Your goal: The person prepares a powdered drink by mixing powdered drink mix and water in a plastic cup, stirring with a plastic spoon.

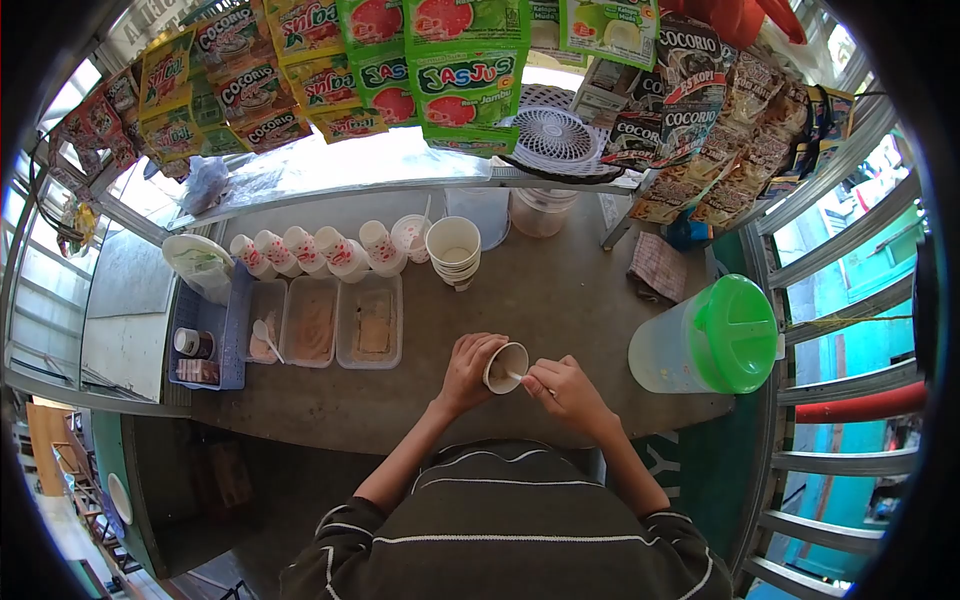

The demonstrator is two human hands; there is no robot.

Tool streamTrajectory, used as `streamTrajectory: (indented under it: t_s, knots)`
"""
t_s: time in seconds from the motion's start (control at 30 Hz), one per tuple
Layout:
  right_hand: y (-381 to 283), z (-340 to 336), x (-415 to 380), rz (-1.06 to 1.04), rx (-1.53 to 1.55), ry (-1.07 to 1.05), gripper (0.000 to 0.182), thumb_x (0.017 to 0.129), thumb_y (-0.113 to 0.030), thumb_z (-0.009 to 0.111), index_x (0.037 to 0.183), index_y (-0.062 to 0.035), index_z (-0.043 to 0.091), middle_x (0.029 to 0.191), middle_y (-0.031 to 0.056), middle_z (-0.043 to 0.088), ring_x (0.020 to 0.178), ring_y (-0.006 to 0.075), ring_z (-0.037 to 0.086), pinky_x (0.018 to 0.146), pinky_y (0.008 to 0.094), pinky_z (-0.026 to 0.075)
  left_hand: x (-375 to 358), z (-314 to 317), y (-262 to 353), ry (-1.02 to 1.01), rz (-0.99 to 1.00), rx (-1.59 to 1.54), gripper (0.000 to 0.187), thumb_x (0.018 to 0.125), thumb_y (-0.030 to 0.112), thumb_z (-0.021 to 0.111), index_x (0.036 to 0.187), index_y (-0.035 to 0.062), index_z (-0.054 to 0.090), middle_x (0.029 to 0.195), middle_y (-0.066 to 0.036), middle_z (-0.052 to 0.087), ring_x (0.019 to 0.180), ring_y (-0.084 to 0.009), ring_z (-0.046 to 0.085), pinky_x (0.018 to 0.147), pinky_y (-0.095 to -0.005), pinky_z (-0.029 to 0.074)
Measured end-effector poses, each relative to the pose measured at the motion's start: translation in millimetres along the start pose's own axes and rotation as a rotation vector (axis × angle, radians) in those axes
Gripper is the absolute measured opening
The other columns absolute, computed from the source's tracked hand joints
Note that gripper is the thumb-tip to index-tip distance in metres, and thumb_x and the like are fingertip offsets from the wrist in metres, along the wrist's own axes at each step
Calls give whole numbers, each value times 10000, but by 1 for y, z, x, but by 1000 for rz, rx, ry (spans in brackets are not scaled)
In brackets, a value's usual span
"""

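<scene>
Cup point(515, 352) near the close edge of the counter point(560, 290): gripped it round the side in the left hand point(468, 370), with fingers curled half-closed, couldn't tell whether lifted or resting. Pinched a slim white utensil point(514, 376) between closed fingers of the right hand point(570, 392), dipped into brownish contents point(502, 368). Spotted a green-lidded jug point(662, 350) off right.
</scene>
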State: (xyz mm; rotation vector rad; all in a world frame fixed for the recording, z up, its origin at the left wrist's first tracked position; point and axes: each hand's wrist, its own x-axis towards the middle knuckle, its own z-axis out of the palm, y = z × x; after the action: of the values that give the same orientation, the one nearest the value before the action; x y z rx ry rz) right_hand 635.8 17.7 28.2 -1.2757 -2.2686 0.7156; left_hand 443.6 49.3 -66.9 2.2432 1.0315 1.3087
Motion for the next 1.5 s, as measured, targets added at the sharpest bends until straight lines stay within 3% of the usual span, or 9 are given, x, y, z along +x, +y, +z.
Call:
streamTrajectory:
  t_s: [0.1, 0.2, 0.27, 0.37, 0.57, 0.8, 1.07, 1.17, 1.5]
  knots:
    - [-2, -1, 1, 34, 132, 25, 236, 935, -256, 506, 800, -74, 572, 752, 59, 553, 708, 234, 537, 686, 349, 345, 0, 1, -1, -1, 7, 0, 645, 586, 104, 787, 1156, 77, 486, 1108, -86, 610, 1013, -286, 584, 890, -430, 418]
    - [3, 0, 1, -29, -78, 102, 221, 929, -260, 516, 819, -78, 573, 770, 60, 566, 714, 231, 543, 691, 343, 347, -2, 2, -4, 20, -4, -61, 639, 597, 103, 788, 1160, 76, 486, 1118, -97, 605, 1029, -292, 581, 904, -443, 420]
    - [-1, -9, 0, -7, 85, -23, 207, 918, -281, 535, 858, -90, 588, 806, 51, 583, 740, 216, 553, 696, 341, 352, -2, 2, -5, 28, -17, -120, 637, 604, 104, 789, 1163, 76, 486, 1127, -103, 601, 1043, -297, 578, 920, -450, 419]
    - [-12, -31, 2, -56, 96, 2, 191, 893, -287, 568, 915, -101, 607, 842, 40, 596, 765, 204, 562, 700, 337, 358, -1, 1, -6, 35, 27, -158, 648, 605, 111, 800, 1172, 79, 488, 1158, -112, 585, 1087, -306, 562, 956, -465, 407]
    - [-27, -58, 5, -142, -38, -75, 189, 865, -265, 603, 973, -114, 633, 858, 24, 603, 772, 193, 565, 689, 321, 360, 3, -3, -3, 19, 38, -99, 674, 597, 128, 814, 1187, 83, 491, 1193, -112, 564, 1131, -313, 535, 996, -482, 376]
    - [-28, -54, 4, -144, -87, -148, 149, 862, -240, 603, 924, -114, 651, 850, 17, 602, 770, 185, 567, 675, 324, 355, 5, -5, 0, 7, -11, -190, 683, 590, 154, 828, 1185, 83, 502, 1188, -109, 568, 1139, -298, 533, 1014, -476, 360]
    - [-37, -61, 7, -101, -114, 32, 121, 855, -227, 605, 842, -116, 649, 821, -3, 603, 772, 165, 578, 670, 324, 346, 10, -2, 4, 15, -15, -222, 677, 596, 151, 823, 1189, 87, 503, 1195, -106, 566, 1154, -286, 526, 1028, -475, 346]
    - [-39, -61, 5, -124, -174, -61, 112, 847, -227, 613, 824, -121, 641, 802, -14, 601, 773, 156, 579, 673, 325, 342, 12, 0, 4, 18, 3, -220, 681, 596, 151, 822, 1193, 90, 501, 1201, -103, 565, 1158, -284, 525, 1032, -476, 340]
    - [-33, -56, 8, -129, -187, -50, 67, 829, -195, 617, 823, -131, 635, 816, -11, 610, 775, 152, 576, 688, 323, 335, 8, 4, 5, -14, -5, -177, 667, 595, 211, 847, 1155, 71, 512, 1174, -131, 584, 1120, -299, 555, 1011, -473, 368]
